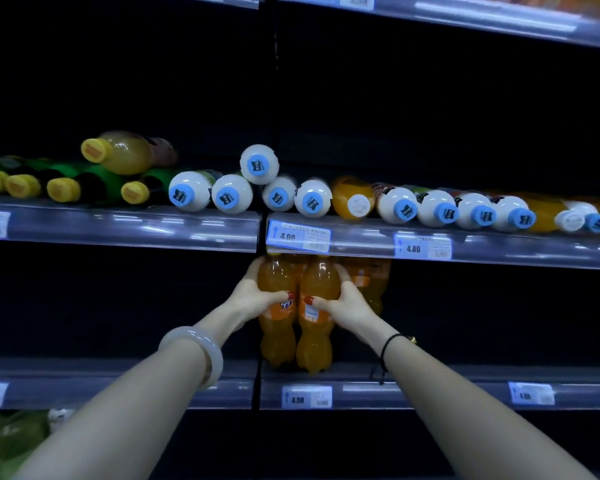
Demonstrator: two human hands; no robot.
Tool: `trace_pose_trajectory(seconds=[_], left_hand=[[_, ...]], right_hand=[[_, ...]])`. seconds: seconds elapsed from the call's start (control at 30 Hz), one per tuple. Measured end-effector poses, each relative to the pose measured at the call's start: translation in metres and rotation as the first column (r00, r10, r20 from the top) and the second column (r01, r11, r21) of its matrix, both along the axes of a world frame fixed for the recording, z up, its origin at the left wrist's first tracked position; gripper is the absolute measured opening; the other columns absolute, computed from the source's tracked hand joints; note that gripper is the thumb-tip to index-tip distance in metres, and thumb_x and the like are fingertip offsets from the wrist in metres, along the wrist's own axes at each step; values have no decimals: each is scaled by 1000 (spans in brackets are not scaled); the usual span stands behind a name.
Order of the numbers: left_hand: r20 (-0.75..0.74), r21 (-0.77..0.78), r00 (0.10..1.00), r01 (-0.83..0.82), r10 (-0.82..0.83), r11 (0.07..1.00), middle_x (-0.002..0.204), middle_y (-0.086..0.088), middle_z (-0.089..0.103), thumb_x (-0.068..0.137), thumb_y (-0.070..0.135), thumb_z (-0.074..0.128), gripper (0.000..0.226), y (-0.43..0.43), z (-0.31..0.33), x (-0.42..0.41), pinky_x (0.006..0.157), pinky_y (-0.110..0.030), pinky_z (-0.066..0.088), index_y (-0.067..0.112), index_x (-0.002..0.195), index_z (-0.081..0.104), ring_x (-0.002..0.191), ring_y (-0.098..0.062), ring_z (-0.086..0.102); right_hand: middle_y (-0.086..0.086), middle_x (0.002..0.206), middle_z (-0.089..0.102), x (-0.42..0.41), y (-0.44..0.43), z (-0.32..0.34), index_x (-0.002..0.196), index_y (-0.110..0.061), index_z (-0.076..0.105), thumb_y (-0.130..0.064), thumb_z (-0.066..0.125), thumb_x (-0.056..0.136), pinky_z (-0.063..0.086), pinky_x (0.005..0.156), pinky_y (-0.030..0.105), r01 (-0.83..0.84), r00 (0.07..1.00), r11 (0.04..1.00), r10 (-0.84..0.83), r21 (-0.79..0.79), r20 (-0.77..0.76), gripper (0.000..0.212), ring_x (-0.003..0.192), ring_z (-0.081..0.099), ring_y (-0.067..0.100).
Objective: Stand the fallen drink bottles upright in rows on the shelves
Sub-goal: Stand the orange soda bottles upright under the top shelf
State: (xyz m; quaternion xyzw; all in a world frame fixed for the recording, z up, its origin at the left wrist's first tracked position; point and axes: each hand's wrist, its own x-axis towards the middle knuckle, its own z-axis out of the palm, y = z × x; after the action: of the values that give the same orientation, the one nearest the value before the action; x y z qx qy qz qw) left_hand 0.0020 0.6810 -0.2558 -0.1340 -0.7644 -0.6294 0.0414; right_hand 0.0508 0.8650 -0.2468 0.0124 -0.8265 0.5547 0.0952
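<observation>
Orange bottles (321, 278) stand upright, gripped between left hand (253, 296) and right hand (349, 301).

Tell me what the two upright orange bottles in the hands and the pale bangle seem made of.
The left upright orange bottle and right upright orange bottle look like clear glossy plastic: drink shows through, highlights glint, bases are lobed. The pale milky bangle looks like polished translucent stone or glass, possibly jade; its smooth sheen leaves that open.

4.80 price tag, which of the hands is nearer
Right. The right hand sits below-left of the 4.80 price tag, gripping an orange soda bottle; the left hand grips the next bottle, farther left.
</observation>
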Motion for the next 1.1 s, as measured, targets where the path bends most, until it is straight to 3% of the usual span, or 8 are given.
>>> trace_pose_trajectory(seconds=[0.07,0.17,0.27,0.37,0.43,0.7,0.93,1.1], left_hand=[[15,26,998,-57,56,998,100,7,58,75,18,78,79,-3,-5,-3,51,-15,49,25,136,28,81,-5,59],[11,71,997,-79,78,994,99,7,58,79,22,75,68,1,-13,-5,49,-12,48,27,132,34,79,-3,58],[-15,109,998,-59,61,992,104,5,58,80,21,74,71,13,-20,-3,61,-17,51,30,138,34,86,-6,60],[-39,42,997,-69,71,997,110,1,57,75,9,77,84,22,-22,-4,81,-33,54,30,141,30,98,-18,59],[-20,-10,994,-110,110,994,113,-3,57,74,5,77,82,23,-24,-6,89,-39,51,25,140,31,104,-22,57],[17,-24,994,-110,110,994,94,12,56,77,16,76,63,17,-38,-13,57,-12,41,23,128,41,78,2,52],[-14,-214,994,-107,106,971,126,-11,56,75,17,78,84,13,-39,4,86,-28,46,16,142,28,107,-17,54],[-278,-410,897,-434,343,802,126,-18,43,71,29,80,73,25,-21,38,97,-42,39,10,128,39,124,-32,36]], right_hand=[[10,123,61,-3,-1,-4,134,-17,40,-13,68,86,54,90,39,21,1000,1000,-21,-11,5,56,96,63,17],[11,128,57,-8,-2,-10,148,-22,20,-16,67,87,53,93,43,59,998,997,-59,-44,-14,78,110,60,27],[9,125,59,-11,4,-16,145,-20,27,-22,70,85,52,94,43,98,995,991,-99,-86,-2,74,110,60,27],[7,115,65,-8,7,-29,117,-19,51,-19,75,80,52,91,37,83,991,993,-74,-85,109,44,98,62,18],[-3,109,60,-6,5,-42,118,-27,43,-16,75,79,48,90,37,56,990,992,-40,-114,138,51,98,57,14],[7,119,59,-20,4,-57,143,-17,28,-14,71,83,47,99,43,96,993,992,-89,-80,78,74,111,57,24],[9,123,61,-9,7,-51,131,-15,44,-23,68,86,49,97,40,57,994,998,-55,-16,90,51,106,59,20],[4,133,51,20,23,-45,139,-18,40,-26,61,91,45,102,36,82,997,975,-77,207,-31,52,122,50,20]])
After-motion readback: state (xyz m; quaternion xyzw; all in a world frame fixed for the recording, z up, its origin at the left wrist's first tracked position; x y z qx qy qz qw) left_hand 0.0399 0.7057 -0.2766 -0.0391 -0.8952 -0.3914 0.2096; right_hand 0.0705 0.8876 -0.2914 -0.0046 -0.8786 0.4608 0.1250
